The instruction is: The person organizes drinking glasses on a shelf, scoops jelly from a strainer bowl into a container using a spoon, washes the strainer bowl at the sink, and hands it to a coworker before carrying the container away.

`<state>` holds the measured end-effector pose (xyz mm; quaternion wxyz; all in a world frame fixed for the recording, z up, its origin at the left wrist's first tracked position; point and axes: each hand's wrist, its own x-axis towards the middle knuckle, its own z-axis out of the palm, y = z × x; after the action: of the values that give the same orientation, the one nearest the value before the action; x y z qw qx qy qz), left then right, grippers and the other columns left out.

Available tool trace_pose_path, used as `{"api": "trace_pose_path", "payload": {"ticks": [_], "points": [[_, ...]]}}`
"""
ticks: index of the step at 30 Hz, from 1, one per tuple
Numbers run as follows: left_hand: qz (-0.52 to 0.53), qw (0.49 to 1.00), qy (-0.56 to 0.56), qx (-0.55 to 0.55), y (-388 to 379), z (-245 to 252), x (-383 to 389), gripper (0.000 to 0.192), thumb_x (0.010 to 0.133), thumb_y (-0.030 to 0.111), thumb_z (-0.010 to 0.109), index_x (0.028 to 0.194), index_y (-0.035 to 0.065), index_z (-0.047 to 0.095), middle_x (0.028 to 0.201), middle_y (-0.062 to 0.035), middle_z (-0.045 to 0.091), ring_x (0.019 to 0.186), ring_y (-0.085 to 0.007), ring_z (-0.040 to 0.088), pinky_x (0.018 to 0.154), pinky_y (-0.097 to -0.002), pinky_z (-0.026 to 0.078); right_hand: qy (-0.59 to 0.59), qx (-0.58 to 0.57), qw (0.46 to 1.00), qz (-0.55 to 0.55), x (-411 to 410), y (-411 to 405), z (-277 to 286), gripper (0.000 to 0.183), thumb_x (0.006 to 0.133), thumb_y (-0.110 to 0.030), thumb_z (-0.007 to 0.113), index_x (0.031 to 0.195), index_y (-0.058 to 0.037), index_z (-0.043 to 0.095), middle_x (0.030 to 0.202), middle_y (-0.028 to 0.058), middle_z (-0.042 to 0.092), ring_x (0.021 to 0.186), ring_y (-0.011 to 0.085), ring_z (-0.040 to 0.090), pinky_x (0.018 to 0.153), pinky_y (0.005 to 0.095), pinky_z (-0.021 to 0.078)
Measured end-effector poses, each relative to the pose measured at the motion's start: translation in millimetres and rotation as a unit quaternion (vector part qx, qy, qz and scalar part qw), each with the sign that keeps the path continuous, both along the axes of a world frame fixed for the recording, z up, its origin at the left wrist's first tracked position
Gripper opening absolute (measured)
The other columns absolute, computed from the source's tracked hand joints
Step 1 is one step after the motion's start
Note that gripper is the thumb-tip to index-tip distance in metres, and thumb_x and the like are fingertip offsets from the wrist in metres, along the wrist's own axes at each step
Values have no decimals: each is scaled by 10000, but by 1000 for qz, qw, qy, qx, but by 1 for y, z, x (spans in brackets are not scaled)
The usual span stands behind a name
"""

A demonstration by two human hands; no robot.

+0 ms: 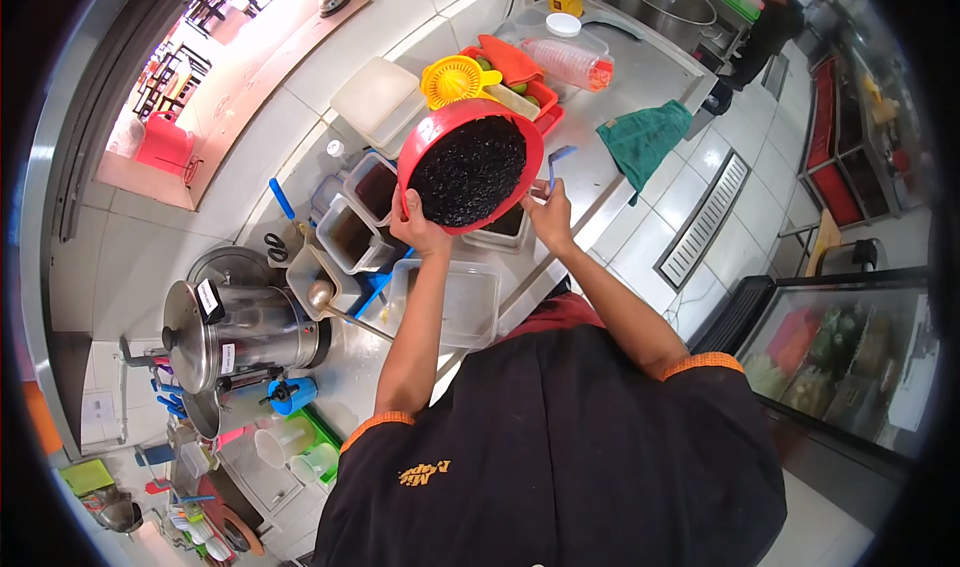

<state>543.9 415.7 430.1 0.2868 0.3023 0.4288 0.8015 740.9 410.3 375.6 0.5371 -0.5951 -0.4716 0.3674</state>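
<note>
My left hand (420,225) grips the near left rim of a round red plastic bowl or sieve (534,147). It is tilted towards me, and a dark, wet, glistening mass (471,169) covers its inside. In my right hand (549,214) is a thin blue utensil (555,163), its flat end pointing up beside the red rim. My right fingers are close to that rim; whether they touch it I cannot tell. Partly hidden beneath the red vessel stands a clear plastic container (491,243) with dark contents. Nearer me is a shallow translucent tub (450,308).
Liquid-filled plastic containers (349,237) and a ladle (321,294) stand left, beside a steel urn (240,334). Behind are a yellow citrus juicer (456,80), a red basket (551,116) and stacked cups (566,62). A green cloth (646,140) overhangs the counter edge. Another person (772,26) stands far right.
</note>
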Motion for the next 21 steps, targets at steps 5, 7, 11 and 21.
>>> {"api": "trace_pose_path", "payload": {"ticks": [5, 7, 11, 21], "points": [[26, 999, 41, 4, -2, 3, -7, 566, 860, 312, 689, 1192, -126, 553, 1063, -143, 643, 934, -187, 599, 861, -301, 463, -181, -101, 978, 32, 60, -8, -9, 370, 801, -143, 680, 1036, 34, 454, 909, 186, 663, 870, 319, 665, 727, 421, 528], [-15, 998, 45, 42, -1, 7, -10, 617, 852, 361, 690, 1194, -130, 544, 1068, -148, 641, 941, -189, 603, 864, -303, 464, -300, -123, 946, -18, 96, -3, -18, 329, 809, -112, 632, 1051, 25, 455, 864, 187, 664, 837, 357, 653, 709, 445, 520], [-63, 995, 56, 50, 14, 14, -3, 696, 834, 425, 696, 1217, -129, 521, 1094, -143, 632, 965, -199, 604, 879, -313, 466, -300, -69, 951, -30, 148, 31, -47, 229, 782, -70, 627, 940, -11, 473, 812, 188, 663, 770, 385, 652, 662, 463, 513], [-80, 995, 62, -8, 25, 0, -9, 648, 870, 456, 620, 1215, -87, 543, 1123, -136, 621, 1006, -209, 591, 921, -344, 450, -418, -80, 899, 106, 159, 72, -55, 259, 790, -22, 551, 1023, 3, 442, 752, 245, 610, 708, 412, 632, 585, 500, 526]]}}
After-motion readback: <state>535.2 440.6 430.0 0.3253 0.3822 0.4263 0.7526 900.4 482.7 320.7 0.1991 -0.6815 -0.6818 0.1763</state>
